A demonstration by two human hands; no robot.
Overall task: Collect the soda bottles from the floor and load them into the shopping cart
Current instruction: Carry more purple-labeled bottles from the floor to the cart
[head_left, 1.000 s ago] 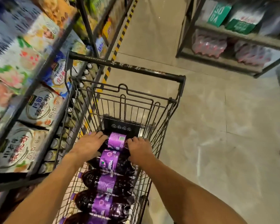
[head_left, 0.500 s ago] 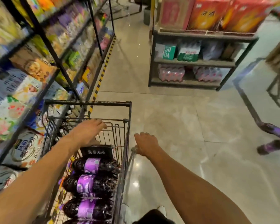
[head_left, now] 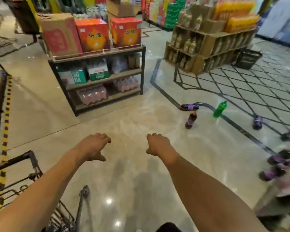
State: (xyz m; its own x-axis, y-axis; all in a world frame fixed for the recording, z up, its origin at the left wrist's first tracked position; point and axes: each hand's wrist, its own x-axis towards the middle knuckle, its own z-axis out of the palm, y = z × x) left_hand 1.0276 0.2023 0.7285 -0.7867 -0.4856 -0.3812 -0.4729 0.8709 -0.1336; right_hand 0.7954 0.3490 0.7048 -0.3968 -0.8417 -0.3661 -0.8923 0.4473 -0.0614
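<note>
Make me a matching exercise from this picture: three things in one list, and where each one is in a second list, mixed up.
1 green bottle
2 shopping cart
3 red boxes

A on top of the shelf rack
B lower left corner of the view
C standing on the floor, right side

Pairs: 1-C, 2-B, 3-A

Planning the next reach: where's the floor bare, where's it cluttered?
Bare: the tiles ahead of the left hand and right hand, between the shelf rack, the shopping cart and the upright purple bottle. Crowded: the right edge, where purple bottles lie bunched, blurred.
</note>
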